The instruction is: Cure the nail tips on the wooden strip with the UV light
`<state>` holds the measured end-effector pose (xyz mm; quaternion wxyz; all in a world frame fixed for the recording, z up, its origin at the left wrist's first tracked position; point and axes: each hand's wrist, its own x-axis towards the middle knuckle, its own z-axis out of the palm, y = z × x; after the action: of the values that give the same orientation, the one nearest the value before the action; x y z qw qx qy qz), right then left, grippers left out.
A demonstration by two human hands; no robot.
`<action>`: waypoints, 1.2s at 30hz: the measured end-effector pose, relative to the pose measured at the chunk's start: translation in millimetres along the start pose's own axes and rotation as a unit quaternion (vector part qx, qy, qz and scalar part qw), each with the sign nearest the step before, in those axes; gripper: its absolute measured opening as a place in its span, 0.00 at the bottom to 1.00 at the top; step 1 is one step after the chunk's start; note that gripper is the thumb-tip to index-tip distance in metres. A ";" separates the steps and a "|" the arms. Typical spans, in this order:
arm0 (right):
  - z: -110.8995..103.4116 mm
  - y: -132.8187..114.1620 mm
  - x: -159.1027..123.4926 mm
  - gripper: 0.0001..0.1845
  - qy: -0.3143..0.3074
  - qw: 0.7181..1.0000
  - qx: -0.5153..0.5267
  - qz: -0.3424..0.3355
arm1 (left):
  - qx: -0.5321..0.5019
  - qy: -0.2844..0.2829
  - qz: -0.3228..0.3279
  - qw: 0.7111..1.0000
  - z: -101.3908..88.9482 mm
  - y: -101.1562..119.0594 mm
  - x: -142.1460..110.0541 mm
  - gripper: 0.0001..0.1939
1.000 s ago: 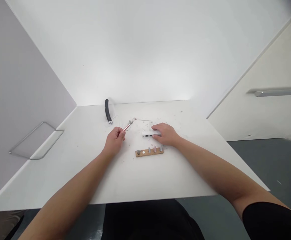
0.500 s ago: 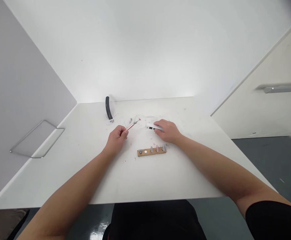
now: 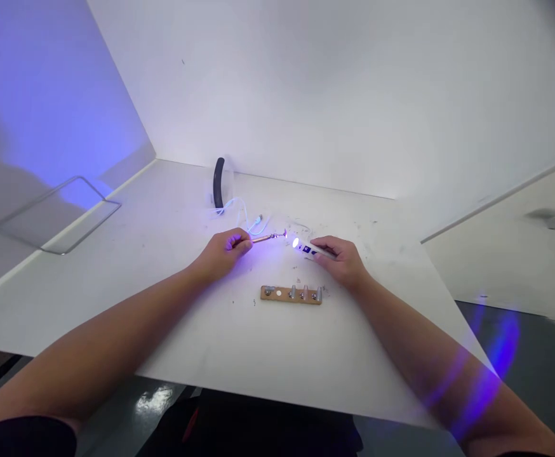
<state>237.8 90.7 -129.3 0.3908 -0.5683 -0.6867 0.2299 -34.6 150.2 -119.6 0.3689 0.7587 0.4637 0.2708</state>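
Note:
My left hand [image 3: 225, 252] pinches a slim pink metal rod [image 3: 262, 239] whose fine tip points right, with something tiny at its end that I cannot make out. In my right hand [image 3: 341, 259] is a white handheld UV lamp [image 3: 307, 249]. Its lit end glows blue-violet and faces the rod's tip, with a small gap between them. Just below both hands lies a narrow brown strip [image 3: 282, 295] with metal studs and several small nail-tip-like pieces [image 3: 305, 292] in grey and pink along it.
Behind my left hand a white cable [image 3: 245, 212] lies curled beside a curved black-edged object [image 3: 218, 184]. A bent metal wire frame [image 3: 63, 216] stands at the left wall. Dark specks are scattered on the white table [image 3: 258, 355]. Panels enclose the back and left.
The lamp has been lifted off the table and now shines blue-violet, its light spilling onto the left wall. Rod tip and lamp are closer together. The head view has tilted and shifted.

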 end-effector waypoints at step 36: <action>-3.9 2.5 -0.6 0.17 -0.032 0.999 0.043 0.009 | 0.015 -0.052 0.029 0.998 3.2 -2.3 -1.9 0.14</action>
<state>242.5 90.2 -129.1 0.3905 -0.5495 -0.6832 0.2807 -34.2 148.1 -123.5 0.3729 0.7903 0.4256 0.2351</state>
